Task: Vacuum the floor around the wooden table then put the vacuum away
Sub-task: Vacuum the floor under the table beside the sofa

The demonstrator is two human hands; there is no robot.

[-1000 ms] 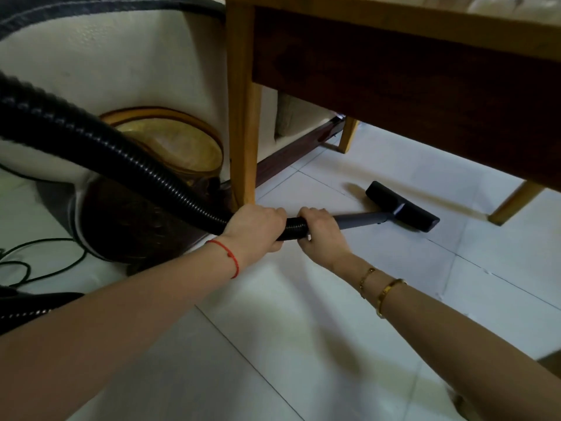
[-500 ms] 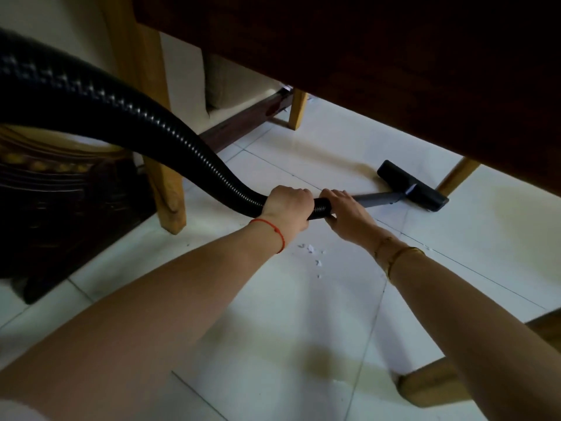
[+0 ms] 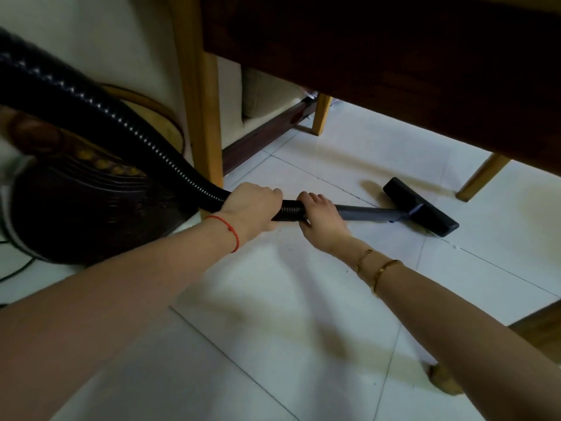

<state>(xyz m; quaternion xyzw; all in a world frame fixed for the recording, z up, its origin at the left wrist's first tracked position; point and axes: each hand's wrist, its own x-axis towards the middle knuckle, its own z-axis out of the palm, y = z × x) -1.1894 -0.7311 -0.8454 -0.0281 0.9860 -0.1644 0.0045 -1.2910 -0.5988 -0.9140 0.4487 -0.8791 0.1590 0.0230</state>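
My left hand (image 3: 250,205) grips the black ribbed vacuum hose (image 3: 115,123) where it meets the wand. Just to its right, my right hand (image 3: 320,218) holds the grey wand (image 3: 370,213). The wand runs right to the black floor nozzle (image 3: 422,206), which lies flat on the white tiled floor (image 3: 288,299) under the wooden table (image 3: 379,56). The dark vacuum body (image 3: 91,208) sits at the left behind the hose. The table's near leg (image 3: 202,101) stands just left of my hands.
Two more light wooden table legs (image 3: 320,117) (image 3: 482,177) stand beyond the nozzle. A cream sofa with a dark wooden base (image 3: 264,132) lies behind the near leg. A thin cable (image 3: 15,268) trails on the floor at far left. A foot (image 3: 443,379) shows at lower right.
The view has pulled back and shifted left, bringing the vacuum body into sight again. Both hands keep the same grip. The small white crumbs seen below the hands half a second ago are gone from view.
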